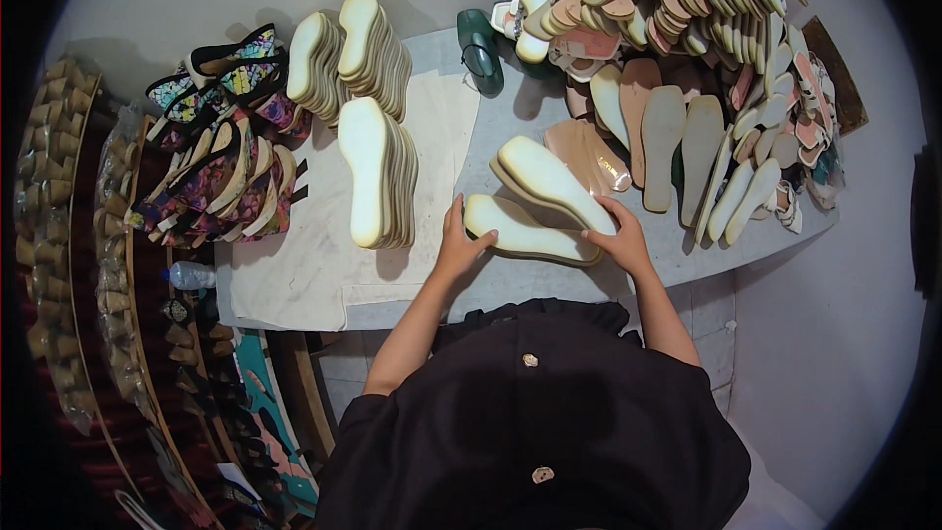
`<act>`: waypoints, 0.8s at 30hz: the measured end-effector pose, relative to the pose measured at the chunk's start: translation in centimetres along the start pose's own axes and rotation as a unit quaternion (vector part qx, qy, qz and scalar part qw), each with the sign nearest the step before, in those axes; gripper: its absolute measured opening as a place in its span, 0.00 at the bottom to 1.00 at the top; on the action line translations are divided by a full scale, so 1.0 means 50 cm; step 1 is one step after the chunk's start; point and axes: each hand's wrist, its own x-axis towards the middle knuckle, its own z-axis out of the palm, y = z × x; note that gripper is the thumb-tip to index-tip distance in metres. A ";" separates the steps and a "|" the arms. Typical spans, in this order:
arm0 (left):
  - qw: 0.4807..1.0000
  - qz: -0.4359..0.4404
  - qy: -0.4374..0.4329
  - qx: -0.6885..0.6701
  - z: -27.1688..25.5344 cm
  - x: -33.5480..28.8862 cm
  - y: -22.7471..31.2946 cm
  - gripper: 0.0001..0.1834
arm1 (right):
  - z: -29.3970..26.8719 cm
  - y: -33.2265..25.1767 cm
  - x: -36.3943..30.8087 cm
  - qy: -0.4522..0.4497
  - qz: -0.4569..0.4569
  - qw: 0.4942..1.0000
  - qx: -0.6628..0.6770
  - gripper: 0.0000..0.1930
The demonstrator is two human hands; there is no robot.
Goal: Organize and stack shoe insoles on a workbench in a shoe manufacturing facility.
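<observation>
Just in front of me are two small stacks of pale shoe insoles with yellowish edges. My left hand (463, 242) grips the left end of the lower insole stack (523, 226), thumb on top and fingers along the side. My right hand (621, 238) is closed on the near right end of the upper insole stack (549, 174), which lies at an angle across the lower one. Its thumb also comes close to the lower stack's right end. Beyond the upper stack lie shiny tan insoles (584, 152). Part of the right fingers is hidden.
Three tall insole stacks (365, 172) stand on a pale sheet (304, 280) at the left of the grey table (628, 280). Colourful patterned shoe uppers (221, 162) lie farther left. A large heap of soles and sandals (706, 29) fills the right. A green shoe (481, 54) sits behind.
</observation>
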 end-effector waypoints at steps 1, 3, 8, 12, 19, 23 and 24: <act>0.995 0.068 0.075 0.013 0.008 -0.004 0.014 0.41 | 0.002 -0.004 -0.003 0.005 0.000 1.000 -0.016 0.30; 0.991 0.072 0.109 -0.002 0.001 -0.018 0.036 0.39 | 0.012 -0.017 -0.007 0.007 -0.011 1.000 -0.011 0.30; 0.925 0.053 -0.032 -0.376 -0.014 -0.017 0.140 0.25 | 0.085 -0.078 -0.004 0.007 -0.076 0.997 0.032 0.30; 0.925 0.046 -0.012 -0.377 -0.035 -0.021 0.201 0.27 | 0.172 -0.173 0.002 -0.012 -0.163 0.986 -0.044 0.35; 0.916 0.081 0.209 -0.332 -0.247 -0.015 0.279 0.24 | 0.267 -0.348 -0.002 -0.177 -0.337 0.925 -0.003 0.44; 0.951 -0.002 0.259 -0.170 -0.302 -0.038 0.244 0.30 | 0.338 -0.364 -0.024 -0.195 -0.365 0.906 0.085 0.39; 0.950 -0.002 0.263 -0.169 -0.318 -0.038 0.220 0.30 | 0.351 -0.369 -0.031 -0.194 -0.357 0.908 0.104 0.37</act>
